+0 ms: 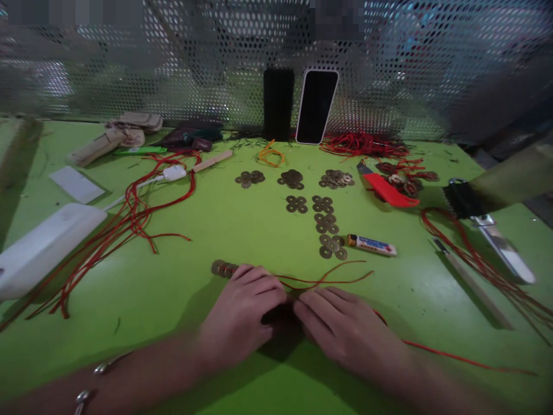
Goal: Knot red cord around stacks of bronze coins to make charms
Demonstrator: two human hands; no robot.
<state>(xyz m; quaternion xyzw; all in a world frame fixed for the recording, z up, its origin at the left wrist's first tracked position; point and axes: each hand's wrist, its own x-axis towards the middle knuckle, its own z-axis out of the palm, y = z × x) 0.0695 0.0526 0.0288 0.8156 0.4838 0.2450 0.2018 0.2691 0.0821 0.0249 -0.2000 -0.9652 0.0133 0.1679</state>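
Observation:
My left hand (246, 311) is closed over a row of coins (222, 268) tied with red cord, whose far left end sticks out past the fingers. Close beside it, my right hand (345, 325) has its fingers bent and pressed together at the red cord (319, 284). Loose cord ends run to the right above the right hand, and another strand trails out beneath the right wrist. What lies between the two hands is dark and hidden by the fingers. Small groups of holed coins (332, 246) lie beyond the hands on the green table (242, 230).
Right of the coins are a battery (371, 245), a red cutter (389, 190), a knife (473, 282) and a brush (464, 199). Red cords (133, 213) and a white power strip (47, 248) lie left. Two phones (317, 106) lean against the perforated metal screen (207, 63).

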